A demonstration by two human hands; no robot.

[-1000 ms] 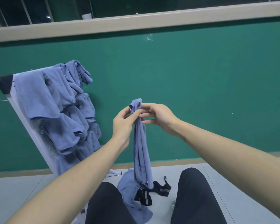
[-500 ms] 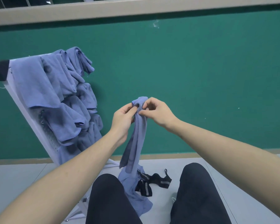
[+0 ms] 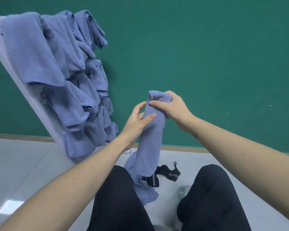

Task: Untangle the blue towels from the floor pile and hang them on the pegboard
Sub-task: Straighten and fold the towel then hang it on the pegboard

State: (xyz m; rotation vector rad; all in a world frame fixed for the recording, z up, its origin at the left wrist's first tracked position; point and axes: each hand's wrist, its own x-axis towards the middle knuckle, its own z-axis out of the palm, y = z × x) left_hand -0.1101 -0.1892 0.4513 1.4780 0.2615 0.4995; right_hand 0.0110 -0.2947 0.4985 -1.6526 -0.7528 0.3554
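Note:
A blue towel hangs in a long bunched column in front of me, its lower end trailing to the floor between my knees. My right hand grips its folded top end. My left hand holds the towel just below, thumb laid across the cloth. More blue cloth lies crumpled on the floor under it. A white pegboard leans against the green wall at the left, covered with several hung blue towels.
A black strap with grey stripes lies on the pale tiled floor beside the blue cloth. My knees in dark trousers fill the lower frame. A green wall stands behind, with a tan skirting strip at its foot.
The view has tilted down. The towel's top end has widened into a flatter fold. My left hand slid a little lower on the cloth while my right stayed at the top.

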